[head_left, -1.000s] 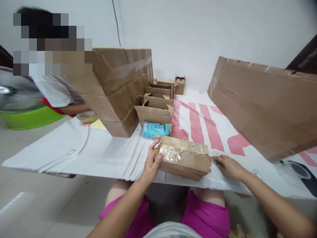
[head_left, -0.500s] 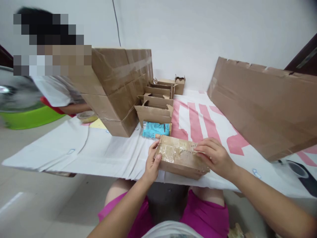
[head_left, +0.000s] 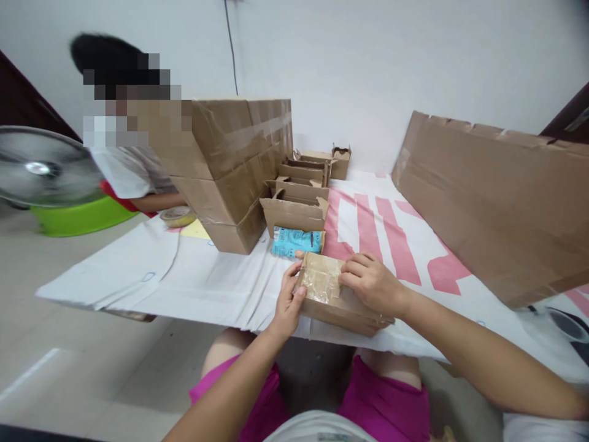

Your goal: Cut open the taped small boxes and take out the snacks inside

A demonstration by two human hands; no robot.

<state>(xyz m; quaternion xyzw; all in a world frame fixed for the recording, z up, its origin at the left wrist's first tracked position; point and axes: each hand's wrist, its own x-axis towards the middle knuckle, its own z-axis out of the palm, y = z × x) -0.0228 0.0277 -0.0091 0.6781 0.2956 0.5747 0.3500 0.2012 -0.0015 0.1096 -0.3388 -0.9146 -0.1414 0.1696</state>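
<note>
A small cardboard box [head_left: 331, 310] lies near the table's front edge, with shiny clear packing tape [head_left: 319, 285] across its top. My left hand [head_left: 291, 301] grips the box's left end, thumb on top and fingers behind. My right hand [head_left: 368, 279] is over the middle of the top, its fingers pinched together at the tape; its fingertips partly hide what they hold. Just behind the box lies a blue printed packet [head_left: 297, 241], close to my left fingers.
Several open cardboard boxes [head_left: 294, 212] stand in a row behind the packet. Left of them rises a stack of taped cartons [head_left: 230, 178], with a co-worker [head_left: 133, 172] beyond. A large cardboard panel [head_left: 483, 202] leans at the right. A tape roll [head_left: 177, 216] sits at the left.
My right hand has moved left along the box top, from near its right end to its middle. My left hand keeps its hold. The whole view has shifted slightly.
</note>
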